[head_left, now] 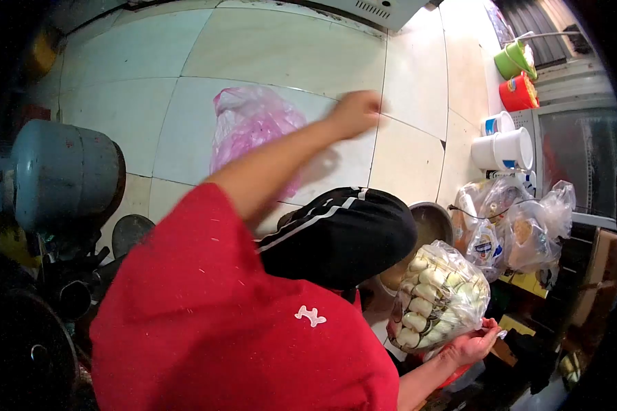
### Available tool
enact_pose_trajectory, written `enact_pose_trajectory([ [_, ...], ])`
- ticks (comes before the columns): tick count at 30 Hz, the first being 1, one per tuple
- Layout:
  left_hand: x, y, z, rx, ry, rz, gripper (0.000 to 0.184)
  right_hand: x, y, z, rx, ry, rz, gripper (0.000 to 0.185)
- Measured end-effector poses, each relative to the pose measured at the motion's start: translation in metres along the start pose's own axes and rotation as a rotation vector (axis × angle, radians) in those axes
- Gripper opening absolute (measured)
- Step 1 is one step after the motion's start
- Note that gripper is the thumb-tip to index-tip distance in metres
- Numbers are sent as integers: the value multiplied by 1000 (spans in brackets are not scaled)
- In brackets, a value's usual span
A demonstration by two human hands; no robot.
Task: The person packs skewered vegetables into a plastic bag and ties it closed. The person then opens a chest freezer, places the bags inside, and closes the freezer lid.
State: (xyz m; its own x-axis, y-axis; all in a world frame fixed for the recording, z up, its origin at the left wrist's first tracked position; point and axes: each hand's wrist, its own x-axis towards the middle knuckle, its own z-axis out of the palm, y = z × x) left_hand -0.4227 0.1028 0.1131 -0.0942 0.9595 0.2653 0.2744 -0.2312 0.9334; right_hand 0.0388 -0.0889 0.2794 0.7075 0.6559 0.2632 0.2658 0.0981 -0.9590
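Note:
A clear plastic bag [439,298] packed with pale, rounded vegetables tinged with green sits at lower right, beside my bent knee. At its lower edge, my right hand [469,348] is closed on the plastic, with a small end of film poking past the fingers. Stretched forward over the floor, my left hand [356,113] is smeared by motion, so its fingers are unclear. A crumpled pink plastic bag [253,123] lies on the tiles near my left forearm. A round metal basin [433,229] is partly hidden behind the vegetable bag.
Left of me stands a grey gas cylinder [68,175]. Along the right wall are white buckets [504,151], a red tub [517,92] and a green bucket [513,61]. Filled plastic bags [521,226] sit below them. A pale appliance [370,8] is at the top.

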Motion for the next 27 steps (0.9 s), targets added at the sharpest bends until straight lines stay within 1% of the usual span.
enact_pose_trajectory([
  [1,-33,-33,-27,138,-1,-245,23,-1,4,-2,23,40,32,32],
  [2,-73,-72,-44,359,-6,-359,31,-3,9,-6,10,41,39,32],
  [3,-113,-94,-63,395,-113,-486,39,-4,12,-10,-42,25,45,32],
  [4,-150,-99,-74,511,-199,-582,50,-5,14,-13,-93,8,51,32],
  [6,-225,-142,-80,676,-368,-613,65,-10,17,-9,-91,4,75,32],
  [7,-239,-132,-74,674,-374,-619,65,-11,21,-7,-46,0,95,32],
  [9,-254,-108,-61,817,-331,-702,82,-17,19,5,-13,6,124,32],
  [10,-251,-102,-54,810,-337,-706,82,-19,20,6,-22,5,123,32],
  [12,-243,-89,-38,953,-477,-597,93,-18,23,7,1,-33,157,33],
  [13,-245,-93,-30,977,-458,-515,74,-13,28,-3,3,-55,179,32],
  [14,-245,-104,-23,976,-461,-516,74,-13,30,-3,0,-54,180,32],
  [16,-243,-123,-16,1025,-619,-487,47,-13,32,-4,58,-61,216,32],
  [17,-242,-124,-16,999,-533,-394,24,-16,32,-2,56,-55,218,32],
  [18,-246,-126,-15,1000,-541,-394,24,-19,31,0,44,-66,216,32],
  [20,-258,-127,-9,496,-328,-671,20,-22,32,6,37,-79,221,32],
  [21,-253,-102,-14,451,-243,-665,21,-22,32,7,36,-65,213,31],
  [22,-254,-90,-22,455,-245,-668,21,-23,33,9,33,-51,205,31],
  [24,-259,-76,-42,281,-32,-646,23,-25,32,13,52,-77,233,30],
  [26,-247,-84,-86,31,191,-931,23,-24,33,15,72,-106,259,29],
  [27,-239,-86,-109,307,410,-796,20,-23,34,16,65,-109,261,29],
])
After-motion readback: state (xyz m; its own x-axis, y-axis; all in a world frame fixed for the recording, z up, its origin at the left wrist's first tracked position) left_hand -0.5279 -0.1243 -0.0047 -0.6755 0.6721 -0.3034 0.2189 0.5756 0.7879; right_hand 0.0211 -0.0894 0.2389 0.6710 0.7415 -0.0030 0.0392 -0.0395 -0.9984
